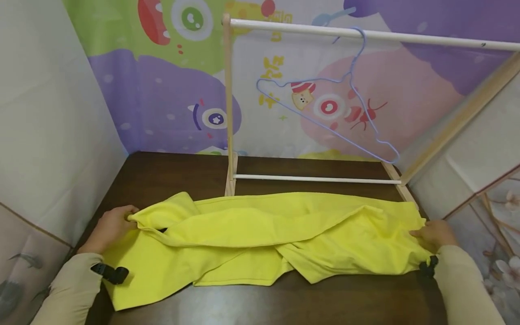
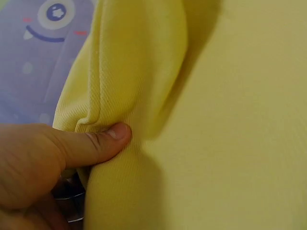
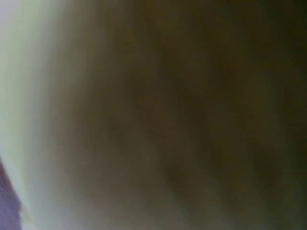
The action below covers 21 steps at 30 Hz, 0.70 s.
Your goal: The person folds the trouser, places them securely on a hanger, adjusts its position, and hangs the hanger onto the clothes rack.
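A yellow garment (image 1: pixel 243 228) lies folded and rumpled across the dark table, stretched sideways between my two hands; its exact kind is hard to tell. At its left end my left hand (image 1: pixel 111 229) pinches a seamed edge. The left wrist view shows the thumb of this left hand (image 2: pixel 43 158) pressed on the fabric, with the other fingers mostly hidden beneath. My right hand (image 1: pixel 436 234) grips the garment's right end, its fingertips tucked into the cloth. Dark, blurred fabric (image 3: pixel 144 120) fills nearly all of the right wrist view.
Behind the garment stands a wooden rack with a white top rail (image 1: pixel 284 27) and a lower white bar (image 1: pixel 317 179). From the top rail hangs a blue wire hanger (image 1: pixel 321 122), tilted. Cartoon-printed fabric (image 1: pixel 170 104) covers the back, and pale panels (image 1: pixel 44 99) flank the table (image 1: pixel 243 307).
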Available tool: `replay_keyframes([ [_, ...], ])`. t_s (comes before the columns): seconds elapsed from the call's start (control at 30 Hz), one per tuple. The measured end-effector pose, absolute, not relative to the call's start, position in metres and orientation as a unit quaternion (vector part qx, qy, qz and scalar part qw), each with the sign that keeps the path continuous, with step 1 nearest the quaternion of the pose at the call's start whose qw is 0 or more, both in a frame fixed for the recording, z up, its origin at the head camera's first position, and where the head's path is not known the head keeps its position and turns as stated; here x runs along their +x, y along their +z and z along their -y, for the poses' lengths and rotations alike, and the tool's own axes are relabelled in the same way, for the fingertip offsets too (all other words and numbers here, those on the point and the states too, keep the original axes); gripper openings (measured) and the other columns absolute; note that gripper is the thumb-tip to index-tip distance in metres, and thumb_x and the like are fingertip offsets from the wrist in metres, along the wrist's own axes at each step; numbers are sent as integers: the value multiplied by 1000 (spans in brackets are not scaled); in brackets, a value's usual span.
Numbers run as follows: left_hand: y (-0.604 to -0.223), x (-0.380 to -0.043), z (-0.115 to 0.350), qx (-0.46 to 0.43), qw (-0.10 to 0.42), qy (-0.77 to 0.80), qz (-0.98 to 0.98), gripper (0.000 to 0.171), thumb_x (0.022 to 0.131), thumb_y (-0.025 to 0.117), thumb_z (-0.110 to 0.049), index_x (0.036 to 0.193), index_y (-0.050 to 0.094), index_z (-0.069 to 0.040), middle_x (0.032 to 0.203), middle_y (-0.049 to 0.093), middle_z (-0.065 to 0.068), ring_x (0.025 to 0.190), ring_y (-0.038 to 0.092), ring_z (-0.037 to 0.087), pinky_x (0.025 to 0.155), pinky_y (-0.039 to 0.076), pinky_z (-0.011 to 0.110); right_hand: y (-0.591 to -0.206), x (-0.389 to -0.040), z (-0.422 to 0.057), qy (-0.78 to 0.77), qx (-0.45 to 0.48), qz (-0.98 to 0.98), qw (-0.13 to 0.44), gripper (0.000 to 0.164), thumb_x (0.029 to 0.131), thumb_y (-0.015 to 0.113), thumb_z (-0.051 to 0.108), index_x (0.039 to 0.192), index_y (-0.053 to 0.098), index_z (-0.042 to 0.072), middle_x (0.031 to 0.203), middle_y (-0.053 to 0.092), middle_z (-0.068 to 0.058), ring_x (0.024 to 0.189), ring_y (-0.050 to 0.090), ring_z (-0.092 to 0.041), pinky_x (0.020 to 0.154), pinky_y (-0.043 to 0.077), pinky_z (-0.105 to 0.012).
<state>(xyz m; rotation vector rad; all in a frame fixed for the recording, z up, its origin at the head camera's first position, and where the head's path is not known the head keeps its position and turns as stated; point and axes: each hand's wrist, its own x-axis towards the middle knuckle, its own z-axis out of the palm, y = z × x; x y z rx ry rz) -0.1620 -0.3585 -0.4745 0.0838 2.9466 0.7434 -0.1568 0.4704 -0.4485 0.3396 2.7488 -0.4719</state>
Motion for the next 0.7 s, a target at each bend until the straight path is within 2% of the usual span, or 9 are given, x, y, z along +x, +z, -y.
replay_keyframes([
  [0.13, -463, -164, 361, 25, 24, 234, -972, 33, 86, 71, -11, 114, 62, 4, 112, 63, 34, 88, 61, 42, 69, 47, 45, -442, -154, -473, -172, 139, -960, 170, 82, 90, 63, 38, 128, 35, -30, 130, 39, -46, 116, 39, -64, 98, 38, -64],
  [0.27, -452, -168, 361, 30, -12, 224, -974, 36, 83, 74, -13, 110, 63, 7, 108, 64, 35, 86, 61, 46, 71, 48, 50, -434, -152, -475, -163, 155, -961, 161, 80, 90, 63, 35, 129, 34, -29, 132, 37, -45, 118, 37, -64, 99, 38, -64],
  [0.47, -439, -169, 366, 24, -26, 222, -974, 45, 82, 77, -17, 114, 61, 11, 112, 61, 37, 94, 58, 52, 76, 47, 56, -429, -151, -478, -146, 168, -964, 146, 77, 90, 61, 34, 131, 35, -26, 133, 37, -44, 117, 38, -63, 96, 40, -64],
  [0.57, -434, -167, 366, 21, -42, 215, -975, 44, 81, 77, -17, 112, 62, 11, 112, 61, 38, 97, 57, 56, 77, 46, 59, -427, -148, -483, -139, 168, -966, 136, 76, 90, 62, 31, 131, 34, -26, 134, 36, -45, 118, 38, -63, 95, 40, -64],
  [0.7, -434, -165, 366, 22, -72, 205, -976, 41, 78, 79, -15, 106, 64, 11, 105, 63, 37, 91, 58, 55, 72, 46, 58, -430, -149, -494, -133, 164, -969, 130, 76, 90, 60, 35, 133, 35, -24, 135, 36, -43, 118, 38, -63, 94, 40, -65],
])
